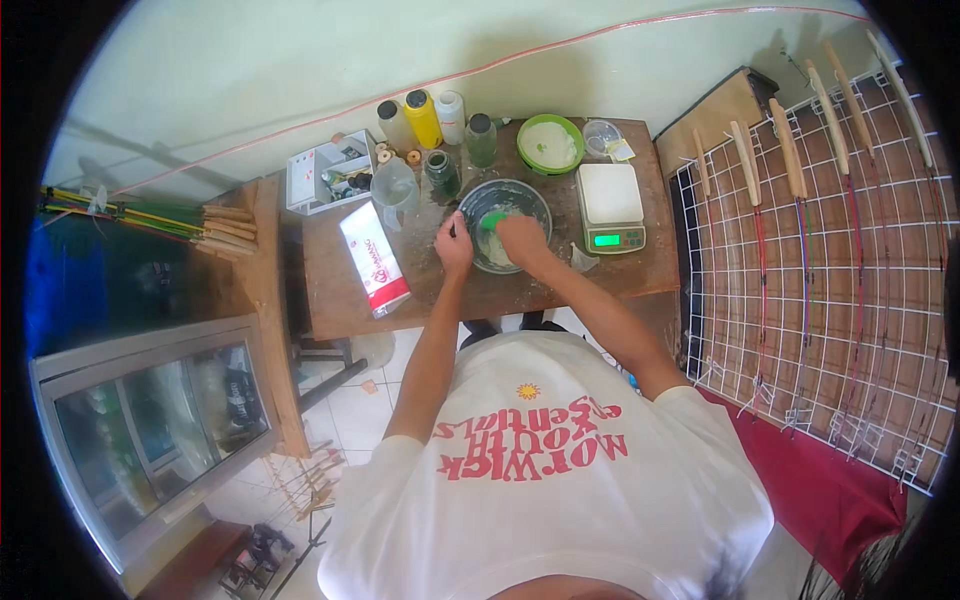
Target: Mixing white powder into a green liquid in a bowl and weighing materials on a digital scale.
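Note:
A dark grey mixing bowl (545,204) stands on the wooden table in front of me, with a pale, doughy mixture (496,250) inside and smeared on its wall. My left hand (454,246) grips the bowl's left rim, thumb upward. Reaching into the bowl from the right, my right hand (523,240) is closed around a green utensil (493,220), perhaps a spatula; its lower end is hard to make out. Behind and to the right sits a green bowl (551,145) of white powder. A kitchen scale (611,202) with a lit green display is right of the mixing bowl.
Left of the bowl lie a printed plastic packet (373,259) and a clear jug (394,185). Bottles, including a yellow one (424,120), and a glass jar (442,174) line the back beside a white organizer box (311,180). A wire grid rack (825,300) borders the table's right side.

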Available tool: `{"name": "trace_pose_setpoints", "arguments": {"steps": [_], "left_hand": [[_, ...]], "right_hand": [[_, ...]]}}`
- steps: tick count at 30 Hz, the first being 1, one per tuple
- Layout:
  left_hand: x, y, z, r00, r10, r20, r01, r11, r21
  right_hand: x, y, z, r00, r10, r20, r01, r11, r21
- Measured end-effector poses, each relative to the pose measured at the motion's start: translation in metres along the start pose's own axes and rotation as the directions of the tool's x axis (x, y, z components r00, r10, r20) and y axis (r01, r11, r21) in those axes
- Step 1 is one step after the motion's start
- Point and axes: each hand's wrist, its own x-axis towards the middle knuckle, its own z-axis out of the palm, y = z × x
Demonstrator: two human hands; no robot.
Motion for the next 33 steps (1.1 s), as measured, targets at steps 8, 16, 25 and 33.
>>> {"name": "trace_pose_setpoints", "arguments": {"steps": [8,16,25,33], "left_hand": [[-0.006,0.011,0.007,0.995,-0.024,-0.096,0.027,0.999,0.03],[0.001,0.027,0.01,0.997,0.003,-0.078,-0.001,1.0,0.027],[0.002,0.022,0.008,0.996,0.071,-0.048,-0.066,0.993,0.101],[0.002,0.026,0.01,0.996,0.062,-0.06,-0.05,0.983,0.175]], "right_hand": [[-0.027,0.02,-0.022,0.942,-0.166,0.293,0.164,0.986,0.032],[0.001,0.037,-0.003,0.996,0.066,0.056,-0.067,0.997,0.029],[-0.031,0.043,-0.017,0.945,-0.174,0.277,0.147,0.982,0.116],[0.011,0.027,-0.005,0.992,-0.039,0.123,0.031,0.998,0.062]]}}
